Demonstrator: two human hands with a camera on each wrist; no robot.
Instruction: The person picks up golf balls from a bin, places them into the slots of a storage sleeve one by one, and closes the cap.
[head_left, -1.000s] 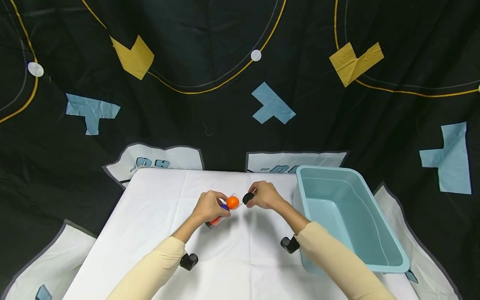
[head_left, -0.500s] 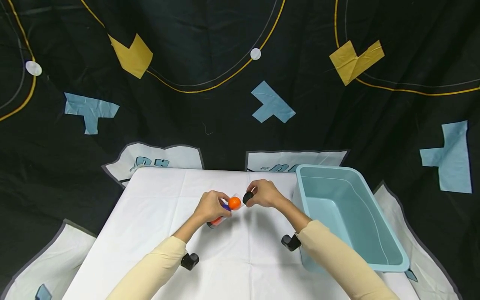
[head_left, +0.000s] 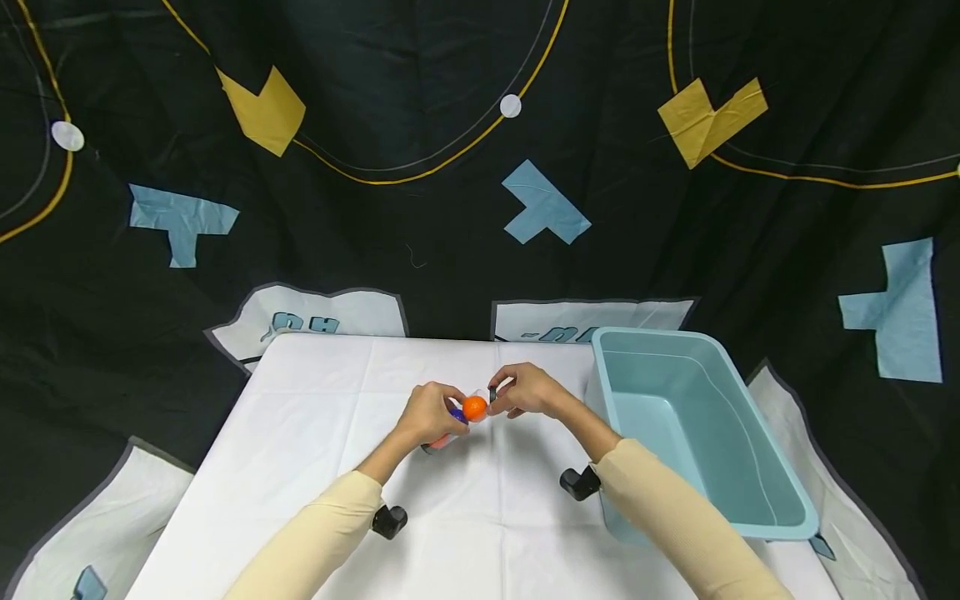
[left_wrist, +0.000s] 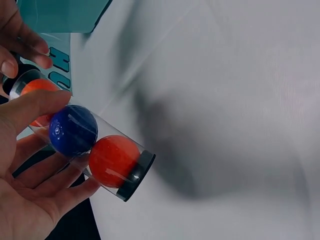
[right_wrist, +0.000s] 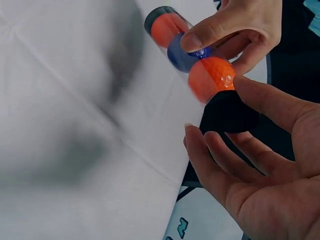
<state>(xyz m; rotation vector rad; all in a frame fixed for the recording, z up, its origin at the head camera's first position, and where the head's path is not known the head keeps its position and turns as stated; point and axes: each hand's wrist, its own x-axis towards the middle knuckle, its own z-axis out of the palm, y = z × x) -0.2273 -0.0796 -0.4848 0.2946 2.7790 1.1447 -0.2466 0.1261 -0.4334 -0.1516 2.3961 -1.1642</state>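
My left hand [head_left: 435, 412] grips a clear tube [left_wrist: 103, 128] between thumb and fingers, tilted above the white table. Inside, a blue ball [left_wrist: 73, 131] sits between an orange-red ball [left_wrist: 114, 161] and an orange ball [head_left: 475, 408]. A black end cap [left_wrist: 137, 176] closes the lower end. At the upper end, my right hand [head_left: 528, 390] pinches a round black cap [right_wrist: 230, 114] by its edge. In the right wrist view this cap lies against the tube's mouth, beside the orange ball; whether it is seated cannot be told.
To the right stands a light blue plastic bin [head_left: 712, 529] on the white-covered table [head_left: 420, 533]. Behind the table hangs a black cloth [head_left: 420, 250] with yellow and blue patches. Black wrist cameras show below both hands.
My left hand has brought the tube slightly right, toward the right hand. The black cap has turned from face-on to edge-on and now meets the tube's upper end.
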